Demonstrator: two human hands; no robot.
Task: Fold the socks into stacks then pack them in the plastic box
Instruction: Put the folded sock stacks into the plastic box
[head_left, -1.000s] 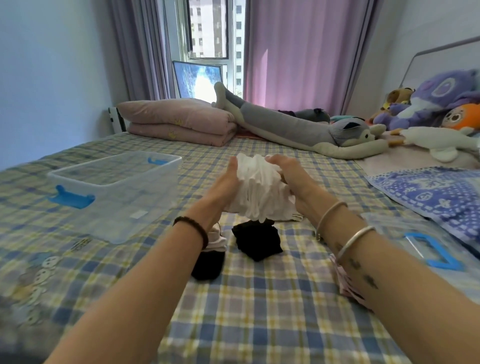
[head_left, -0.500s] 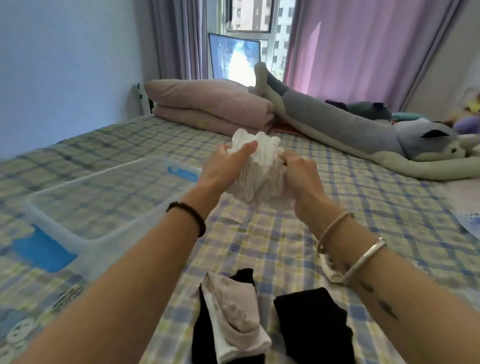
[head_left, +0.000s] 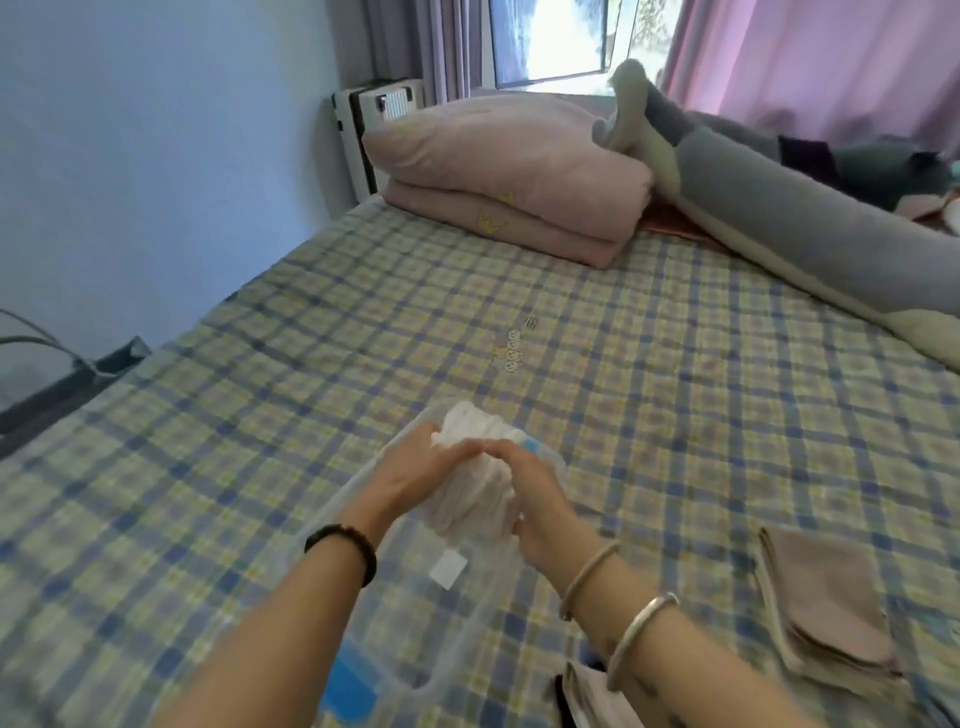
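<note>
White socks (head_left: 477, 493) between curled fingers (head_left: 453, 453)

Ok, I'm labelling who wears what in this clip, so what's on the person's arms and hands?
Both forearms are bare, with no sleeves in view. The left hand has a black beaded bracelet at its wrist. The right hand has two: a thin pale bangle nearer the wrist and a wider silver bangle further up. A few small dark marks show on the right forearm, too blurred to read.
</note>
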